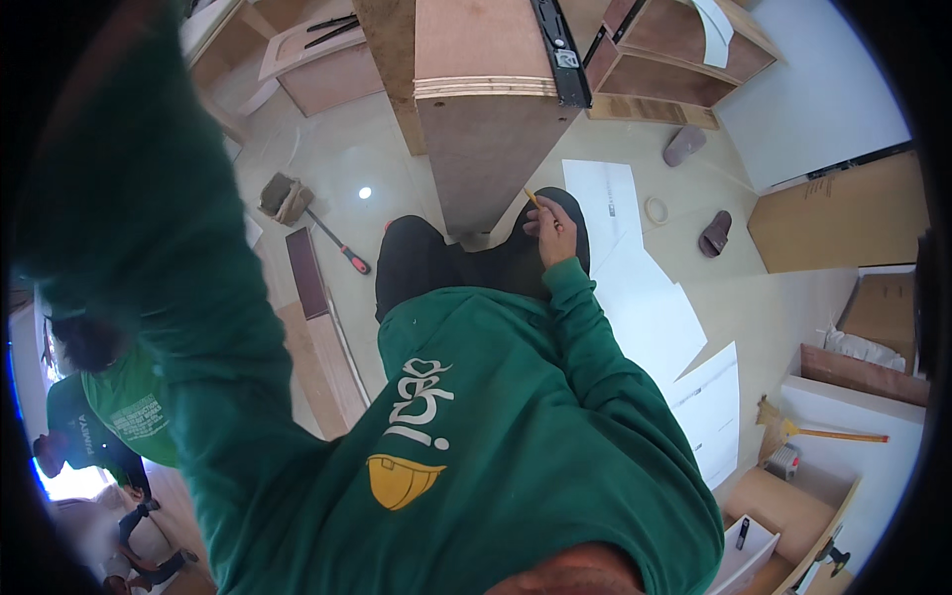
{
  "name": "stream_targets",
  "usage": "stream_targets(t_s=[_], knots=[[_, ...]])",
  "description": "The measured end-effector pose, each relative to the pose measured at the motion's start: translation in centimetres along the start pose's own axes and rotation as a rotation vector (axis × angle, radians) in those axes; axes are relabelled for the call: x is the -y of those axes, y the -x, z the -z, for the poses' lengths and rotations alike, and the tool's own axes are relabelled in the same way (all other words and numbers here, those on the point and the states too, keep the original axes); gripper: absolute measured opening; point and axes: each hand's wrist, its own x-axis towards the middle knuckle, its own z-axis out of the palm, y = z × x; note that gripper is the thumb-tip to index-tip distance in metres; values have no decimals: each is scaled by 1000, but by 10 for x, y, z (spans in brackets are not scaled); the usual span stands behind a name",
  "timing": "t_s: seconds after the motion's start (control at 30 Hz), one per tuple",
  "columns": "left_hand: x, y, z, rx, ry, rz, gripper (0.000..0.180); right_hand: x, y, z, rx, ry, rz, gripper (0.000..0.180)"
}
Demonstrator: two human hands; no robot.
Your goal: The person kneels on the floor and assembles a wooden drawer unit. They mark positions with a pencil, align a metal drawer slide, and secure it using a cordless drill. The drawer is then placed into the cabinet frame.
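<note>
My right hand [552, 233] rests by my right knee, its fingers closed on a thin yellow pencil [533, 197]. Just ahead of my knees stands a plywood drawer box [493, 139] with layered edges. A black metal drawer slide [562, 55] lies along its right edge. My left arm, in a green sleeve [139, 218], is raised close to the camera at the left, and its hand is out of view.
White paper sheets [635, 288], a tape roll [655, 210] and slippers [715, 234] lie at the right. A red-handled screwdriver [342, 248] and boards [307, 273] are at the left. Cabinets [674, 59] stand at the back; other people [119, 397] are at the far left.
</note>
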Motion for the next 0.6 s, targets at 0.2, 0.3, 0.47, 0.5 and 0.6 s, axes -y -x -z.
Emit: stream_targets(t_s=[0.2,0.3,0.47,0.5,0.6], knots=[[-25,-8,-9,405,-179,-98,30,-8,12,5,-67,180,92,29],[-51,-6,-21,506,-255,-109,30,-4,20,-2,-11,263,163,24],[-62,-1,-23,584,-321,-178,30,11,21,-2,-5,268,116,23],[-62,-3,-25,595,-330,-195,30,13,14,2,-5,215,103,23],[-64,-7,-26,625,-342,-199,30,18,14,3,-57,30,82,25]])
